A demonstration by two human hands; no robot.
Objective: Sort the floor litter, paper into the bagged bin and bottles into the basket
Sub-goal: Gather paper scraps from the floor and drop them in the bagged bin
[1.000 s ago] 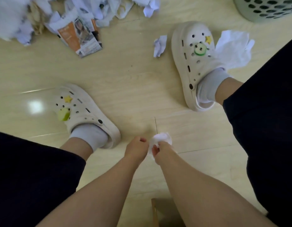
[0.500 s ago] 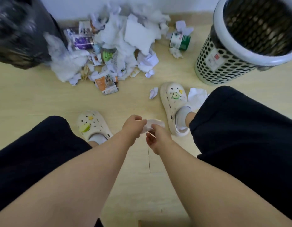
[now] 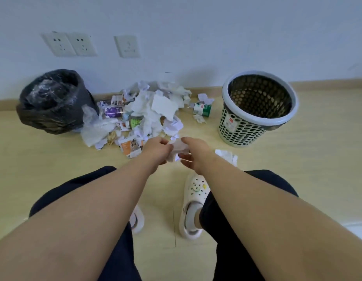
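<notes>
Both hands grasp one paper scrap [image 3: 177, 149] mid-air above the floor: left hand [image 3: 155, 150], right hand [image 3: 196, 152]. Paper step under way; next, carry it left into the bagged bin [image 3: 52, 100], not the basket [image 3: 257, 106].

Ahead of us stands a plain, pale blue-white painted wall [image 3: 196, 27]. Low on it we see a pair of white plastic sockets [image 3: 70, 45] side by side, with a single white wall plate [image 3: 127, 46] a little to their right. Where the wall ends we find a light wood-coloured skirting strip [image 3: 328, 84], and under us a pale wood-grain plank floor [image 3: 297, 169] in soft, even light, crossed by one thin dark seam [image 3: 174, 226].
</notes>
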